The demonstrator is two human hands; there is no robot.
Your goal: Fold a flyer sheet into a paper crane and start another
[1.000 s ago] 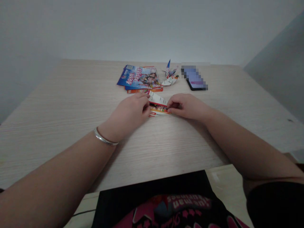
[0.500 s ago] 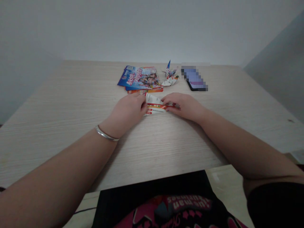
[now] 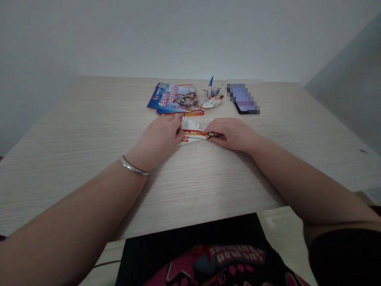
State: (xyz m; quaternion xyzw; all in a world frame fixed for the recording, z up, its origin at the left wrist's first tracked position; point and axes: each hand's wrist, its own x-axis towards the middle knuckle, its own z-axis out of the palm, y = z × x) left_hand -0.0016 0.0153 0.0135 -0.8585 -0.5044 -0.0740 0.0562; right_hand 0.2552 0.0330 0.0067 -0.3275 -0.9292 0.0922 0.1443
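Between my hands is a folded piece of printed paper (image 3: 193, 128), white with red and orange bands, lying low over the table. My left hand (image 3: 160, 137) is closed on its left end, with the fingertips curled over the edge and that end hidden. On the right, my right hand (image 3: 230, 133) pinches the narrow tip of the paper between thumb and fingers. A lengthwise fold line runs along the middle of the paper, with small print on both halves.
Behind my hands lies a stack of colourful printed leaflets (image 3: 175, 98). To its right stand folded paper cranes (image 3: 213, 97), and a phone (image 3: 243, 99) with a blurred screen lies farther right. The pale wooden table (image 3: 190, 178) backs onto a wall.
My left hand has shifted very slightly left. The fingers of my right hand have closed a little more around the paper's tip, and the paper has shifted slightly left.
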